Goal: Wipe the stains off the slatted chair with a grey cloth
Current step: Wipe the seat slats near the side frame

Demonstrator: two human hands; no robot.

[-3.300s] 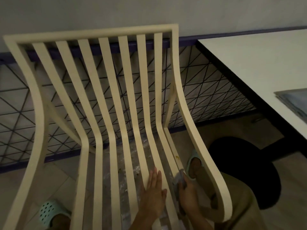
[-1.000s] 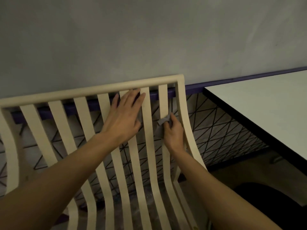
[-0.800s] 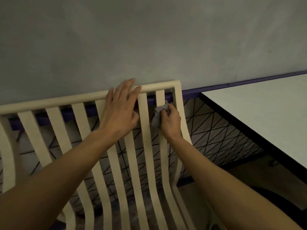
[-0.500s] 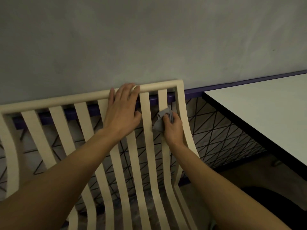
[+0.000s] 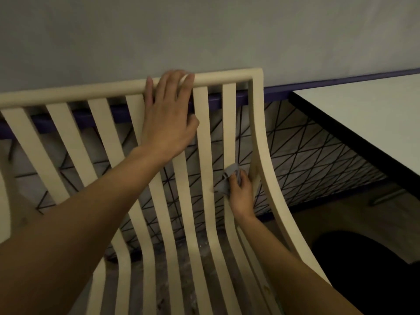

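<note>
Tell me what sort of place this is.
Probably an indoor eating or work room: a cream slatted chair stands beside a white table, near a plain grey wall with black wire mesh below.

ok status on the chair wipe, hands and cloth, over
Left hand rests on top rail of slatted chair. Right hand pinches grey cloth against rightmost slat, mid-backrest. Nothing blocking.

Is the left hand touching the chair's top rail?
Touching. Head view: the left hand lays its fingers across the top rail, covering it, no gap visible.
</note>
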